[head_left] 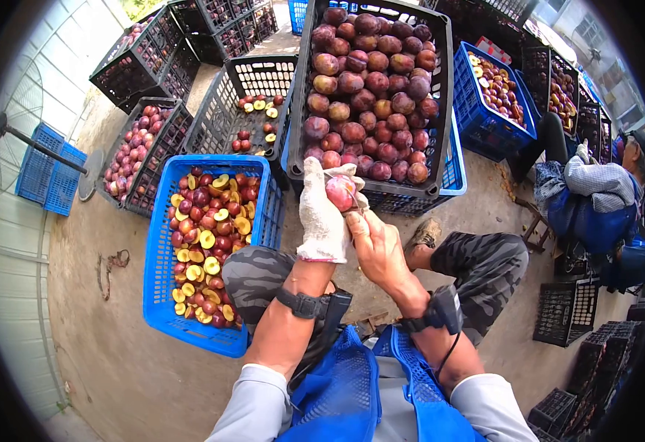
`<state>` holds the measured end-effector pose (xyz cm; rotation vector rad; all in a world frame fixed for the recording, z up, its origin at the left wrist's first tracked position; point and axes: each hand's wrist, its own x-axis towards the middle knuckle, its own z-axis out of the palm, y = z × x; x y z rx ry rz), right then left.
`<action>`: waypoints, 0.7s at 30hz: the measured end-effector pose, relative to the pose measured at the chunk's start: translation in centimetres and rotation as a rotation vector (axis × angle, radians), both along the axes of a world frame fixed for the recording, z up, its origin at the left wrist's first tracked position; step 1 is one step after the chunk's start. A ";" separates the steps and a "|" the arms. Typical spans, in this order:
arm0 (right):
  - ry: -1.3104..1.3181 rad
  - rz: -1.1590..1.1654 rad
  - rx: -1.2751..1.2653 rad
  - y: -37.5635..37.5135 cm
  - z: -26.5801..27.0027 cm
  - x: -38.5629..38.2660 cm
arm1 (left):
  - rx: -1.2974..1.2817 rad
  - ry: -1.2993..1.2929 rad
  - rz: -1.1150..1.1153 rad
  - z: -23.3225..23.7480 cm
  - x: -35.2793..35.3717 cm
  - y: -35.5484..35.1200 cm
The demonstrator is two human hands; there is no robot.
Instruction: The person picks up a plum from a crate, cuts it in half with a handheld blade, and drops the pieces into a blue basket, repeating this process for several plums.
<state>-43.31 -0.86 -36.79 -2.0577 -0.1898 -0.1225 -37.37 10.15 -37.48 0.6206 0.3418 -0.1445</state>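
My left hand (322, 214), in a whitish work glove, is closed around a red plum (341, 192). Bare and pinched close below the fruit, my right hand (379, 249) grips a small knife (355, 209); only a thin bit shows at the plum's lower edge, and its handle is hidden by the fingers. Just beyond both hands, a black crate (441, 110) full of whole plums (370, 96) rests on a blue crate (453, 169). Left of my knee, a blue basket (157, 295) holds halved plums (207, 239), many with yellow flesh up.
A black crate (215, 110) with a few plum pieces stands behind the blue basket. Another crate of plums (134, 151) is farther left, near a fan stand (50, 153). At right are a blue crate of cut plums (498, 88) and a seated person (595, 184).
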 end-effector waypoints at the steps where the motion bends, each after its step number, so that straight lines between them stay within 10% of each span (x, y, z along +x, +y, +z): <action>1: 0.054 0.013 0.006 -0.3 0.9 0.3 | 0.004 -0.004 -0.013 0.0 0.3 -0.1; 7: 0.268 0.073 0.315 -2.9 2.8 1.3 | -0.378 -0.239 -0.106 2.0 -1.1 -0.5; 14: 0.255 0.164 0.373 -1.3 3.1 0.7 | -0.193 -0.374 -0.142 2.7 -1.8 2.0; 21: 0.549 0.664 -0.165 -10.3 6.1 2.3 | 0.537 -0.398 -0.647 2.7 -3.8 4.7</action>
